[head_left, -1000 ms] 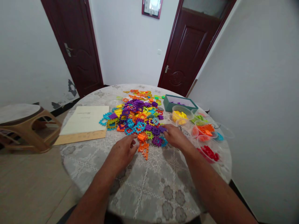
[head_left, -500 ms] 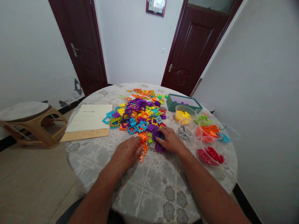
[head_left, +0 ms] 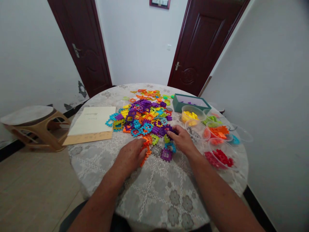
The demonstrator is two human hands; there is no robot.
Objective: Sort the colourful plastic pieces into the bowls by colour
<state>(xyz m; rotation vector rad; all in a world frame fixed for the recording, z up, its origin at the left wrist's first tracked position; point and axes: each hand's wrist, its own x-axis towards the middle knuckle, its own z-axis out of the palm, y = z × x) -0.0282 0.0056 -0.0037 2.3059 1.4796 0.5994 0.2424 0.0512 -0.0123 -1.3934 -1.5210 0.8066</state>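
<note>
A heap of colourful toothed plastic building pieces [head_left: 147,119] lies across the middle of the table. My left hand [head_left: 131,154] is at its near edge, fingers curled on orange toothed pieces [head_left: 145,154] and partly hiding them. Between thumb and fingers of my right hand [head_left: 182,141] is a purple toothed piece [head_left: 164,129], at the heap's right side. Just below it lie a blue piece [head_left: 171,147], a purple square piece with a window grid [head_left: 166,155] and a grey square piece [head_left: 156,150]. A lime green piece [head_left: 154,139] is between the hands.
Clear tubs stand at the right, holding yellow pieces [head_left: 190,116], orange pieces [head_left: 218,131] and red pieces [head_left: 222,158]. Behind them is a green box [head_left: 183,104] with purple pieces inside. An open notebook [head_left: 93,120] lies at the left. A stool [head_left: 36,129] stands beyond the table.
My right hand has moved up and away with the purple piece, uncovering the blue piece and the purple square below. My left hand stays at the orange pieces, whose lower end has swung slightly left.
</note>
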